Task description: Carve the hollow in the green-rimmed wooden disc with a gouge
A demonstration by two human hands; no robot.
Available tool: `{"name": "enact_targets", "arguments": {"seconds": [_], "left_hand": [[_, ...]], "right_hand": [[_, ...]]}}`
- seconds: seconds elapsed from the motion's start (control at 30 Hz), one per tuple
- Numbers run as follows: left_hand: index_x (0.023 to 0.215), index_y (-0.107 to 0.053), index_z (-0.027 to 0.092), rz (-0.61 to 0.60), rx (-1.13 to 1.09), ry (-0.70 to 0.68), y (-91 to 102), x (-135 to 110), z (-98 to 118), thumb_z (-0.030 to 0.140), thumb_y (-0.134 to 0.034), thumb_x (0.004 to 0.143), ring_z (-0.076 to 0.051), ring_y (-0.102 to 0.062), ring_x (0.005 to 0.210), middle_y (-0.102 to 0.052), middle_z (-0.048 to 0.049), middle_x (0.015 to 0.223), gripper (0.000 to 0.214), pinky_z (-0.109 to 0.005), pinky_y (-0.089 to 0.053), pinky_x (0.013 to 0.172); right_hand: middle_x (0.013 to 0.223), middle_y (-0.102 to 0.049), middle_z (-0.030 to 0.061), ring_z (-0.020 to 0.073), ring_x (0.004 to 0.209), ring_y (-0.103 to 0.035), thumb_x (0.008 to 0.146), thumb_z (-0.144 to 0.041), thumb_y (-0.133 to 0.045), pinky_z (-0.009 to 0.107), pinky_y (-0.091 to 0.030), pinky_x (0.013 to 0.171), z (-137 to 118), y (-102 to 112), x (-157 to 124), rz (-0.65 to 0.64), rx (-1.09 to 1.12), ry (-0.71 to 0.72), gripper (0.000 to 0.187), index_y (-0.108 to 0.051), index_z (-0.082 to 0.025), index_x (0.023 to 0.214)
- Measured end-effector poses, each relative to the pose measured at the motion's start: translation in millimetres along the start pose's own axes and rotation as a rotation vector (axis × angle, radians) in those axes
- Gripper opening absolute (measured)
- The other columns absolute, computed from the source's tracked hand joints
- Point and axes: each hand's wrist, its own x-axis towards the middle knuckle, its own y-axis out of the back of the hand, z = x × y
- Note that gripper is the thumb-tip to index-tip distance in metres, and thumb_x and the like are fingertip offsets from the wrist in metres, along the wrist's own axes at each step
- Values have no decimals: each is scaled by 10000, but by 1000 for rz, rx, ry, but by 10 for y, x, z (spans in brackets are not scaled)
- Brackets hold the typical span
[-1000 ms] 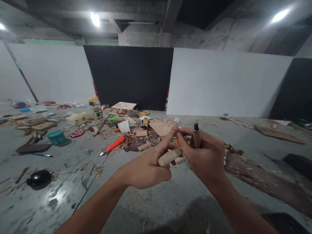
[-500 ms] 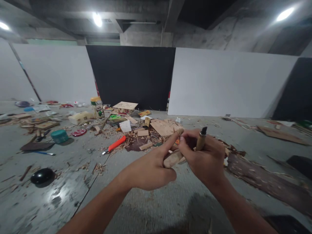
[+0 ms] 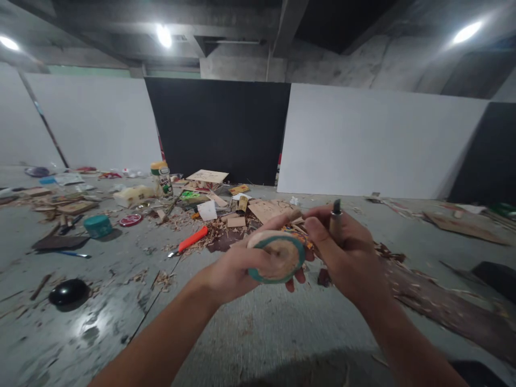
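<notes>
My left hand (image 3: 231,269) grips a round wooden piece (image 3: 277,256), its flat end with a teal rim turned toward me. Close beside it my right hand (image 3: 346,252) is closed around a carving tool with a wooden handle (image 3: 336,220); the dark tip sticks up above my fingers. Both hands hover above the grey concrete floor (image 3: 258,333), and the working end of the tool is hidden behind the wooden piece and my fingers.
Wood offcuts and shavings (image 3: 226,223) litter the floor ahead, with an orange cutter (image 3: 190,239), a can (image 3: 162,180), a teal lid (image 3: 97,226) and a black round object (image 3: 67,293) to the left. Bark strips (image 3: 439,309) lie at right. White and black panels stand behind.
My left hand has turned the wooden piece so its round end faces me; before, it lay sideways. My right hand with the tool shifted slightly up and right.
</notes>
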Motion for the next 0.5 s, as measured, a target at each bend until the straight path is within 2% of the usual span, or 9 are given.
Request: {"name": "enact_targets", "arguments": {"seconds": [0.1,0.17,0.27,0.33,0.4,0.5], "left_hand": [[1249,-597,145,25,-91,-71,-3,15,53,301,-585,778,-230,-672,740,-693,-136,978,496,-348,-519,657],[1088,-648,101,98,-142,-118,1,27,97,385,-535,828,-257,-680,758,-692,-172,984,402,-357,-526,641],[1001,-655,74,235,-193,-119,9,50,146,487,-398,902,-281,-683,761,-694,-199,959,496,-382,-541,628],[976,-657,58,314,-205,-98,8,66,159,529,-284,933,-284,-683,737,-695,-208,920,602,-390,-547,608],[958,-660,42,371,-188,-100,-3,81,159,542,-228,942,-281,-683,721,-695,-208,878,661,-390,-553,601],[996,-661,27,434,-142,-142,-31,105,154,510,-231,948,-277,-684,723,-696,-195,835,648,-382,-558,606]], "right_hand": [[607,-545,-55,105,457,-493,912,-350,-591,213,-420,401,-36,84,16,-42,-81,-18,125,-553,-245,855],[642,-529,-59,106,476,-476,882,-352,-628,218,-410,407,-62,127,11,-122,-72,-104,145,-529,-251,912],[653,-510,-64,109,504,-472,864,-330,-636,218,-391,424,-89,162,-11,-264,-15,-201,172,-514,-251,956],[621,-456,-67,101,510,-431,866,-325,-628,215,-359,433,-93,172,-18,-322,-29,-177,136,-530,-233,845],[594,-420,-62,97,509,-400,882,-353,-614,218,-327,434,-88,175,-13,-363,-89,-123,227,-538,-216,718],[587,-505,-45,103,490,-433,930,-409,-564,227,-328,426,-69,171,2,-419,-231,-69,284,-653,-214,745]]}}
